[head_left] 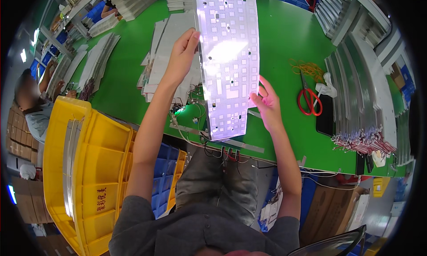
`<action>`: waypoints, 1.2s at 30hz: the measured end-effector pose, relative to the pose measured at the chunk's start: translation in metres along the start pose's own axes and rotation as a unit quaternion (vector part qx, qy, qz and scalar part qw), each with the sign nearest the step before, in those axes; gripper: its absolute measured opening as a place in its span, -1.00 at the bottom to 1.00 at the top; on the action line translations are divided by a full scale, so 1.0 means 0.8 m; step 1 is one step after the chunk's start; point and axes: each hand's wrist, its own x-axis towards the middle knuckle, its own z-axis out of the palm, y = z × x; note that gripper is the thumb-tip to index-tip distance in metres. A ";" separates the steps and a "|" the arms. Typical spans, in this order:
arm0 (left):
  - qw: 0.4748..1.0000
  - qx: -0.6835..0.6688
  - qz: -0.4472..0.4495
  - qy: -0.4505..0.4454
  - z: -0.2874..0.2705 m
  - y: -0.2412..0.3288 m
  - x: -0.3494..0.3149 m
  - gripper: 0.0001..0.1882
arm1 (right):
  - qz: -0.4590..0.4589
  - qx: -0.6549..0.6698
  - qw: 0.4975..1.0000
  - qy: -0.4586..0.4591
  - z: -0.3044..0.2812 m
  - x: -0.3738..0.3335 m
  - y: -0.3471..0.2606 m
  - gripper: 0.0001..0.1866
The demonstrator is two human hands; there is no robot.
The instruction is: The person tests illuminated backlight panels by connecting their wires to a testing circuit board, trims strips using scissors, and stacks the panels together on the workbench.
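A long, thin backlight panel point(229, 71) covered with pale squares and small holes stands raised in front of me, glowing white-violet with a bright glare at its middle. My left hand point(182, 55) pinches its left edge, higher up. Lower on the right edge, my right hand point(267, 105) grips it with the thumb on the front face; some fingers are hidden behind. The panel's lower end is over the table's front edge, above thin wires. Left of it, a small greenish-white light point(179, 110) shines among the wires. Flat grey-white sheets point(171, 51) lie stacked beyond my left forearm.
Red-handled scissors point(308, 95), yellow rubber bands point(308, 69) and a black phone point(325, 118) lie on the green table point(284, 42) at right, beside stacked strips point(356, 91) with red-white wires. A yellow bin point(100, 153) stands left; a co-worker point(38, 111) sits beyond it.
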 end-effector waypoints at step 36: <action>0.988 0.036 0.030 0.146 -0.059 0.035 0.075 -0.52 | 0.032 -0.006 0.999 -0.033 0.006 -0.005 0.004 -0.46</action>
